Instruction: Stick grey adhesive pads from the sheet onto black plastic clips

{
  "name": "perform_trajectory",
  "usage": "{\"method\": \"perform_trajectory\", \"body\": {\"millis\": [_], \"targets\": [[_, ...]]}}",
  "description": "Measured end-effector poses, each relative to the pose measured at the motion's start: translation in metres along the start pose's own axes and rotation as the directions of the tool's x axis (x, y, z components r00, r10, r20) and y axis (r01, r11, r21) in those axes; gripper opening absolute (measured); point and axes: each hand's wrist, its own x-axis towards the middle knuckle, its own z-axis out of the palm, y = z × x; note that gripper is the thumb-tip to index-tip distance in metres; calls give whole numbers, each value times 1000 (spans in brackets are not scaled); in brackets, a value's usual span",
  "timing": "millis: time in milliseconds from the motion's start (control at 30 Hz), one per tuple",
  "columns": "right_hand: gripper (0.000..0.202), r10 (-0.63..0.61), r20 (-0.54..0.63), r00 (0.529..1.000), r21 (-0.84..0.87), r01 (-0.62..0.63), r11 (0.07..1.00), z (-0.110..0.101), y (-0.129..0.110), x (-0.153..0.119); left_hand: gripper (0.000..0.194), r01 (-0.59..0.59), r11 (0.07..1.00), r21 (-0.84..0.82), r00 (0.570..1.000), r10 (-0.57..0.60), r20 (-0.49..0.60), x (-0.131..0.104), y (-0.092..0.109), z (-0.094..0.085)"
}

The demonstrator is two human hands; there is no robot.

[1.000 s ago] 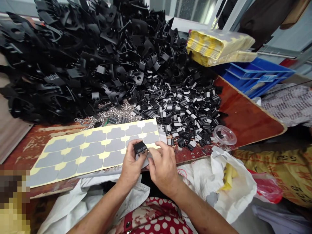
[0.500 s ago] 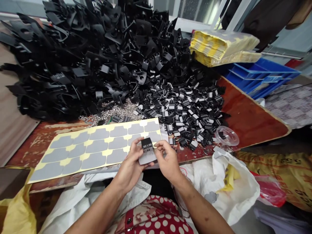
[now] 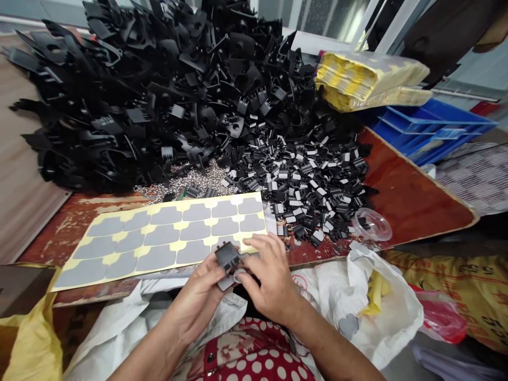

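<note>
My left hand is closed around a small black plastic part. The part is tilted, so its ribbed, hollow side with short prongs faces up. A flat grey piece shows below it, against my left fingers. My right hand comes in from the right, its thumb and fingers bent round the part's right side. Between them runs a thin grey sticker, partly hidden by the fingers. Beyond both hands lies a yellow backing sheet bearing rows of grey stickers.
A high heap of black plastic clip parts fills the back left. Small black-and-grey pieces and shiny metal springs spread before it. To the right are a clear plastic cup, a blue crate and stacked yellow sheets. A white bag hangs at the front edge.
The black part has been turned over and shifted slightly left and down. My right fingers have moved across it, with the grey sticker now showing between them. The view has swung slightly left.
</note>
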Motion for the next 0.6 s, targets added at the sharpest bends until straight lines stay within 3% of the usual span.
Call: {"method": "perform_trajectory", "body": {"millis": [100,167,200,267,367,467,533,600], "targets": [[13,-100,-118,988,-17,99,995,-6,-6,-2,36,-36,999,8,992,36,-118,-9,5,-12],[13,-18,-226,974,2,19,1000,-7,3,2,47,-138,987,84,965,153,-214,-20,13,-30],[13,43,-231,972,-5,-45,999,-6,11,5,51,-197,966,166,938,235,-255,-25,18,-43],[16,149,-119,982,-108,-162,981,1,30,12,53,-259,874,411,875,392,-283,-37,25,-74],[13,231,99,968,-385,-177,906,20,54,19,41,-176,595,784,834,513,-202,-48,26,-122],[13,229,137,964,-514,-129,848,33,65,19,33,-159,199,967,854,520,33,-53,18,-157],[42,202,101,974,-528,-119,841,33,65,19,31,-174,-34,984,883,437,171,-53,11,-171],[67,174,93,980,-521,-100,847,26,63,20,34,-161,-221,962,906,354,233,-53,7,-179]]}}
